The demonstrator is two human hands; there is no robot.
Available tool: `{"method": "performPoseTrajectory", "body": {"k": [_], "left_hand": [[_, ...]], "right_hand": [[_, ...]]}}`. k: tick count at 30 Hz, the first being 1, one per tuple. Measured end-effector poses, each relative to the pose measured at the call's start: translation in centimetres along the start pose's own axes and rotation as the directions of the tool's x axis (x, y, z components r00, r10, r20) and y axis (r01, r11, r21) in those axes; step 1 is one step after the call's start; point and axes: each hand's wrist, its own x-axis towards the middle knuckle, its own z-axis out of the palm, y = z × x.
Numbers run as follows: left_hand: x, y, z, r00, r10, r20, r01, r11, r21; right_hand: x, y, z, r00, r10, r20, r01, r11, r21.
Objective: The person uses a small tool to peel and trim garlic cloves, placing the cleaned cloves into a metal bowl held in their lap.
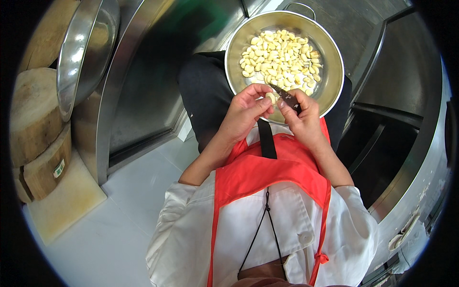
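On my lap rests a wide stainless steel pan (330,71) with a ring handle at its far rim. Many pale peeled garlic cloves (279,53) cover part of its bottom. Over the pan's near edge, my left hand (247,109) pinches one pale clove (271,97) between thumb and fingers. Close beside it, my right hand (304,116) grips a small knife with a dark, speckled blade (287,97). The blade's tip points up and to the left, just above the held clove. The knife's handle is hidden in my right hand.
Steel cabinets stand on the left (143,89) and right (398,68). At far left, large steel bowls (77,53) lean by thick wooden chopping blocks (36,111), with a stained, pale cutting board (71,201) beneath on the tiled floor (118,236). I wear a red apron (265,175).
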Motion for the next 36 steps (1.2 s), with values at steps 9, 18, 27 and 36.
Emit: {"method": "performPoseTrajectory", "body": {"k": [9,18,27,36], "left_hand": [[0.3,-0.1,-0.8,0.997,0.040,0.070,-0.016,0.953,-0.303],[0.5,-0.8,-1.5,0.989,0.084,0.120,-0.038,0.938,-0.344],[0.2,0.3,-0.2,0.998,0.015,0.059,0.002,0.958,-0.286],[-0.2,-0.1,-0.9,0.997,-0.027,0.076,0.051,0.940,-0.336]], "right_hand": [[0.4,-0.3,-0.5,0.981,0.191,-0.036,-0.188,0.979,0.085],[0.6,0.8,-0.3,0.983,0.182,-0.017,-0.182,0.983,-0.034],[0.8,0.0,-0.4,0.991,0.136,0.003,-0.136,0.990,0.042],[0.7,-0.6,-0.2,0.982,0.178,0.054,-0.180,0.983,0.029]]}}
